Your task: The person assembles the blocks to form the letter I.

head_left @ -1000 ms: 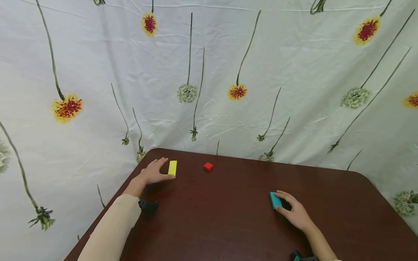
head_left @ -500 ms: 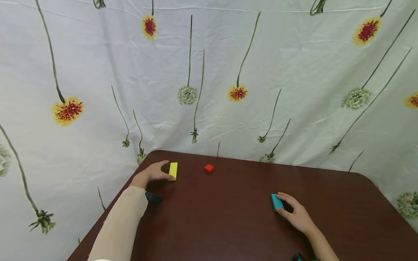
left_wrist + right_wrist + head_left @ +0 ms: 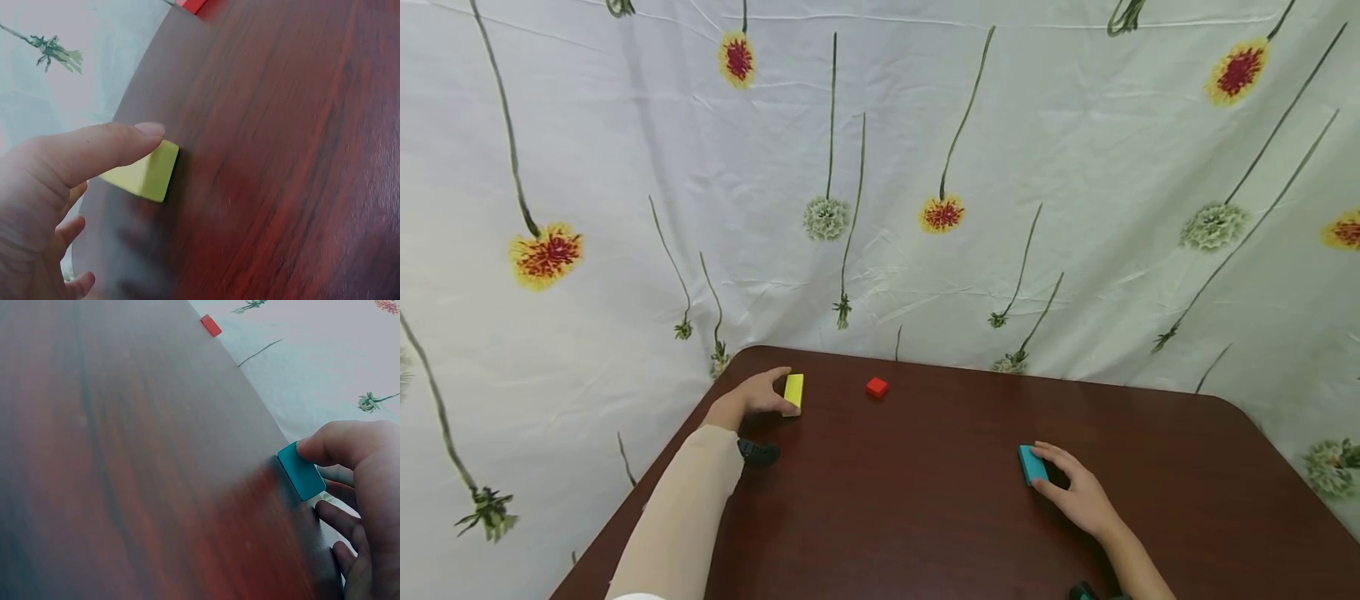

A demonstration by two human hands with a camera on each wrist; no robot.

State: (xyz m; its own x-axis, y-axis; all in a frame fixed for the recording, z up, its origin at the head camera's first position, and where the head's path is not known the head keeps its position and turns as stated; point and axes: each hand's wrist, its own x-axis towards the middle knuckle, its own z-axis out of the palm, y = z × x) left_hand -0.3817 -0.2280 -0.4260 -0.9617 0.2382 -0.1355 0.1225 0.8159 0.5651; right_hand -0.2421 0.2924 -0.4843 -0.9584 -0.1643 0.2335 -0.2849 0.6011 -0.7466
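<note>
Left hand (image 3: pixel 758 395) pinches the yellow block (image 3: pixel 793 392) in its fingers (image 3: pixel 776 376), far left on the tabletop (image 3: pixel 917 500); right hand (image 3: pixel 1080 492) pinches the blue block (image 3: pixel 1032 465), nearer; a red block (image 3: pixel 877 387) lies between.

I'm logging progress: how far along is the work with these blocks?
Done: nothing clearly; the red block, yellow block and blue block are apart. In hand: the right hand pinches the blue one; the left hand is at the yellow one, its grip unclear. Left: possibly the red, which neither hand touches.
</note>
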